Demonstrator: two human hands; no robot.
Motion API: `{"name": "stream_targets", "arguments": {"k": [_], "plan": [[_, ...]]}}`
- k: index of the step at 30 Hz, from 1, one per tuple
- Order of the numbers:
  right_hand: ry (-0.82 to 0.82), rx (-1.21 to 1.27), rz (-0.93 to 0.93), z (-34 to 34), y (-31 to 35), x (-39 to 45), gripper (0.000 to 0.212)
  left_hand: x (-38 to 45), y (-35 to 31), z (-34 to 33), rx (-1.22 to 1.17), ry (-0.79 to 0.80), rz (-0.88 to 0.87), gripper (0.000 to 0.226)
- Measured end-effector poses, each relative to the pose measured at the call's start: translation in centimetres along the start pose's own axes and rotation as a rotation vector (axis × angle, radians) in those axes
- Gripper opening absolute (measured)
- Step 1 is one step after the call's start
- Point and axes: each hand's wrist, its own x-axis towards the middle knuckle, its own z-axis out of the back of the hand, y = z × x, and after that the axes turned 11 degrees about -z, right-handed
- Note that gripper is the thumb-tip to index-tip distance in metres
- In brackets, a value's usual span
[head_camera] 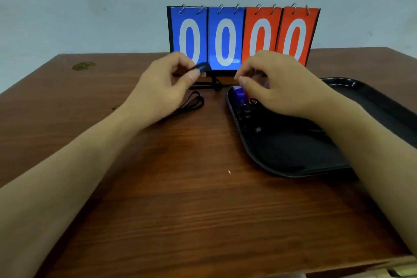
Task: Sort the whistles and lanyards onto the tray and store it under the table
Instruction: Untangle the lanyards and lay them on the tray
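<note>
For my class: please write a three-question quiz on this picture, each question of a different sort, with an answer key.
1. True or false: the left hand pinches a black lanyard.
2. Where is the blue whistle? A on the bare table, B in the black tray, C on the scoreboard.
3. What digits does the scoreboard show?

Key: 1 true. 2 B. 3 four zeros.
</note>
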Motion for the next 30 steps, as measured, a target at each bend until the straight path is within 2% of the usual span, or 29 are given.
{"name": "stream_targets", "arguments": {"k": [5, 7, 9, 12, 16, 19, 25, 30], "plan": [[0.000, 0.131, -0.030, -0.6, 0.8, -0.1, 0.033, 0.0, -2.4, 0.9, -0.666, -0.062, 0.161, 0.007], [0.046, 0.192, -0.021, -0.7, 1.4, -0.4, 0.043, -0.1, -3.1, 1.0, -0.750, -0.024, 0.161, 0.009], [0.119, 0.284, -0.012, -0.8, 2.1, -0.6, 0.043, -0.1, -3.5, 1.0, -0.774, 0.031, 0.131, 0.014], [0.202, 0.373, -0.007, -0.8, 3.0, -1.0, 0.026, -0.2, -4.1, 1.0, -0.825, 0.094, 0.108, 0.017], [0.246, 0.519, -0.068, 0.0, 3.5, -1.3, 0.025, -0.2, -4.1, 1.3, -0.833, 0.087, 0.146, 0.020], [0.228, 0.648, -0.117, 1.0, 3.0, -1.0, 0.028, 0.1, -3.3, 2.2, -0.790, 0.081, 0.232, 0.028], [0.159, 1.185, -0.247, 2.6, 1.8, -0.1, 0.028, 0.0, -2.4, 3.4, -0.687, 0.126, 0.292, 0.032], [0.055, 1.196, -0.361, 2.7, 0.7, 0.1, 0.026, 0.1, -2.0, 4.1, -0.707, 0.185, 0.321, 0.032]]}}
